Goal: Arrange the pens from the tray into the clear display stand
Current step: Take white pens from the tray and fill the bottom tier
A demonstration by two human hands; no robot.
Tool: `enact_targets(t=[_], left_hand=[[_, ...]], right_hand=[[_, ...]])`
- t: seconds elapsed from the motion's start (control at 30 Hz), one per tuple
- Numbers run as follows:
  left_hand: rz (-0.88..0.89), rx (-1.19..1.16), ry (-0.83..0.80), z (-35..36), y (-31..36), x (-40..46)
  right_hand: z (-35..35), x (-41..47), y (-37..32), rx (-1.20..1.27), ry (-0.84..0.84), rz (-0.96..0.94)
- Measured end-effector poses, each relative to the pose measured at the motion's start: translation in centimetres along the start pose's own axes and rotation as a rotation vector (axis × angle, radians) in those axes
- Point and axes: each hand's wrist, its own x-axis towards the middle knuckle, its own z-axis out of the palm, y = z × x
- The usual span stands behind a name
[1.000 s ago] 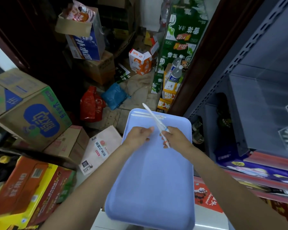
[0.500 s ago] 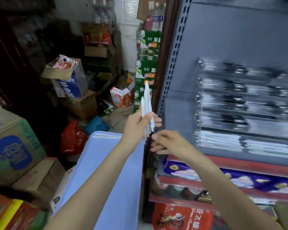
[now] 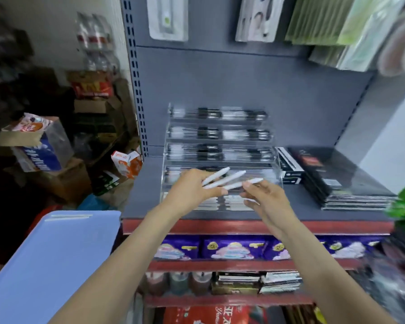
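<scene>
The left hand (image 3: 189,191) grips three white pens (image 3: 222,180), fanned out, just in front of the clear display stand (image 3: 220,146) on the grey shelf (image 3: 145,190). The right hand (image 3: 265,198) has fingers half curled & pinches the tip of the nearest pen. Blue tray (image 3: 45,265) is at near left w/ two pens (image 3: 68,217) at its far edge.

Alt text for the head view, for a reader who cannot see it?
A person's left hand holds three white pens before a tiered clear display stand on a grey shelf, while the right hand pinches one pen's end. A blue tray sits lower left.
</scene>
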Motion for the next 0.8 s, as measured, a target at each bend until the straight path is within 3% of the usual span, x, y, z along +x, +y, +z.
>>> enact_targets(t=[0.17, 0.23, 0.43, 0.8], left_hand=[[-0.021, 0.186, -0.005, 3.0, 0.7, 2.6], [-0.055, 0.237, -0.014, 3.9, 0.3, 3.3], [-0.08, 0.407, -0.025, 6.3, 0.4, 4.5], [-0.088, 0.485, -0.012, 9.0, 1.2, 5.4]], right_hand=[[-6.5, 2.9, 0.9, -0.386, 0.299, -0.091], [-8.5, 3.8, 1.3, -0.494, 0.343, -0.08], [-10.7, 5.2, 2.7, -0.578, 0.126, 0.019], [-10.9, 5.2, 3.2, -0.753, 0.111, -0.086]])
